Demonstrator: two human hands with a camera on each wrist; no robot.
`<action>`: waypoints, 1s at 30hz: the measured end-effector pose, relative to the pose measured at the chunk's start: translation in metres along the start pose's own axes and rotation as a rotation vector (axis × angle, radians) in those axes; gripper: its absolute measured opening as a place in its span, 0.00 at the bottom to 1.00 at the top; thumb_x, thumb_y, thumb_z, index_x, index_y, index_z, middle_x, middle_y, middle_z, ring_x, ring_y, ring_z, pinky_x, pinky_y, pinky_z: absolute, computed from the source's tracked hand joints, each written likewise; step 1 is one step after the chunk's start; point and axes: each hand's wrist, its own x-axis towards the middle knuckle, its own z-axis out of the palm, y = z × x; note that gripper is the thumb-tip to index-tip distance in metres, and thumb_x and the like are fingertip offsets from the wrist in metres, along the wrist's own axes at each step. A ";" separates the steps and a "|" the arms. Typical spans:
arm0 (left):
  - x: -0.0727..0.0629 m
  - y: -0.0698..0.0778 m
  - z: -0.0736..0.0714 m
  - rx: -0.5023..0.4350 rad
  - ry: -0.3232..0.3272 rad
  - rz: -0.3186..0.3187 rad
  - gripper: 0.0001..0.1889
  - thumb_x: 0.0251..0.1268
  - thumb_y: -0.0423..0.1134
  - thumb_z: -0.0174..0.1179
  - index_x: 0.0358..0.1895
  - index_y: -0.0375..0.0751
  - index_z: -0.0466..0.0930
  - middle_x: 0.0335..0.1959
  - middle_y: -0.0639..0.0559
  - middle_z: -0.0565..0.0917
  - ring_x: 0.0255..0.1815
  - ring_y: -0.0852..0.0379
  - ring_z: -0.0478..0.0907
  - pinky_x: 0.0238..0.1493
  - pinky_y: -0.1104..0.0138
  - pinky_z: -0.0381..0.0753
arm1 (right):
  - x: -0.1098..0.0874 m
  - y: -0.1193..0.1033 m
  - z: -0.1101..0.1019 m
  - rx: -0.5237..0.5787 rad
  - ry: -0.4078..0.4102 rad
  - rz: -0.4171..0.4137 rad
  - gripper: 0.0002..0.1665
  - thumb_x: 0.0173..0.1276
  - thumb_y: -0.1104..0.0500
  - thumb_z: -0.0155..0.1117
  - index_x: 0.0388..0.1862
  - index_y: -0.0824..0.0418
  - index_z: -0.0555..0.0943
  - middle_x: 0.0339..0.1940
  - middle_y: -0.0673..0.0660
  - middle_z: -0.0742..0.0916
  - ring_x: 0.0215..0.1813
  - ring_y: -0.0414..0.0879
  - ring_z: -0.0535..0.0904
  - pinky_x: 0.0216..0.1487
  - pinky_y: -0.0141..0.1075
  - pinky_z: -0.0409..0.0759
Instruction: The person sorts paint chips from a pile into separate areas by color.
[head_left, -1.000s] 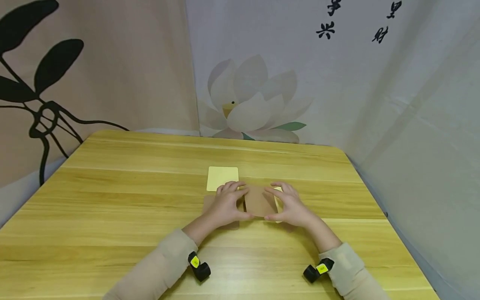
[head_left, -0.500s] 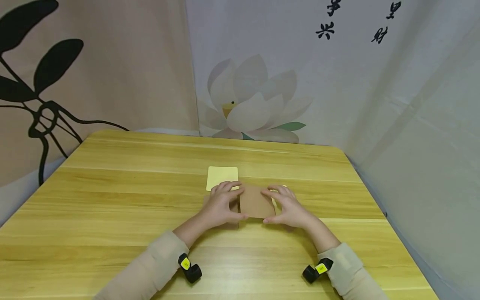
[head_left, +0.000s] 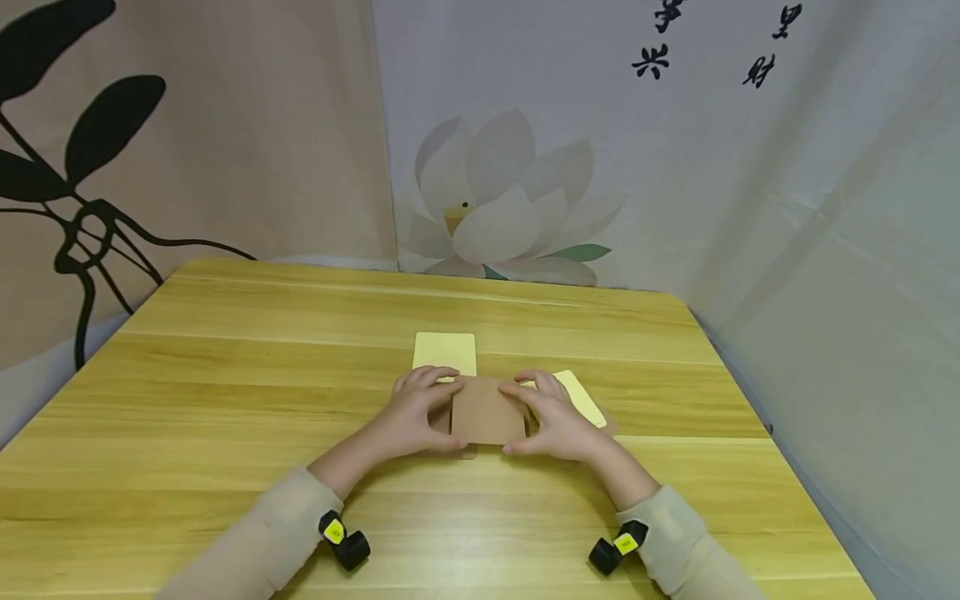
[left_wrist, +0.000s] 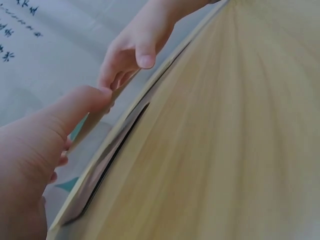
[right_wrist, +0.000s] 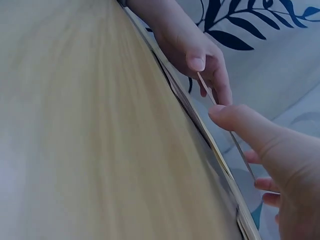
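Left hand (head_left: pixel 408 417) at the left side of a brown card (head_left: pixel 489 412), pinching it, thumb at the near corner, fingers at the far one; right hand (head_left: pixel 557 423) at the card's opposite side, pinching in the same way; card raised above the wooden table (head_left: pixel 420 525), apart from it in both wrist views; below and left of the card, a second brown piece (head_left: pixel 441 419), largely hidden by the left hand; beyond the card to the left, a yellow square (head_left: pixel 444 352) lying flat; right of the card, partly behind the right hand, a yellow panel (head_left: pixel 581 398) turned at an angle, a brown edge (head_left: pixel 611 423) showing from beneath; well beyond the card, a cloth backdrop (head_left: pixel 675 183) with a printed lotus (head_left: pixel 517 204).
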 end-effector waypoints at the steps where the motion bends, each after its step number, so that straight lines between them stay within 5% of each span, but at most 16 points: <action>1: -0.002 -0.002 -0.002 -0.003 -0.005 0.001 0.46 0.42 0.59 0.73 0.66 0.39 0.72 0.67 0.46 0.68 0.68 0.46 0.56 0.64 0.43 0.47 | 0.002 -0.002 0.002 -0.006 -0.003 -0.002 0.51 0.46 0.39 0.78 0.69 0.51 0.70 0.68 0.61 0.66 0.69 0.55 0.55 0.63 0.58 0.56; 19: -0.037 -0.029 -0.033 0.013 -0.079 -0.027 0.53 0.36 0.67 0.72 0.68 0.39 0.69 0.67 0.45 0.67 0.69 0.39 0.55 0.64 0.40 0.45 | 0.028 -0.033 0.027 -0.071 -0.073 -0.038 0.51 0.46 0.39 0.77 0.69 0.51 0.70 0.65 0.55 0.67 0.68 0.52 0.56 0.64 0.51 0.57; 30: -0.043 -0.033 -0.038 0.043 -0.118 -0.056 0.55 0.36 0.69 0.70 0.68 0.37 0.68 0.67 0.46 0.67 0.68 0.41 0.57 0.62 0.40 0.48 | 0.034 -0.035 0.035 -0.136 -0.116 -0.038 0.52 0.47 0.34 0.74 0.69 0.51 0.70 0.65 0.56 0.68 0.67 0.51 0.58 0.65 0.50 0.56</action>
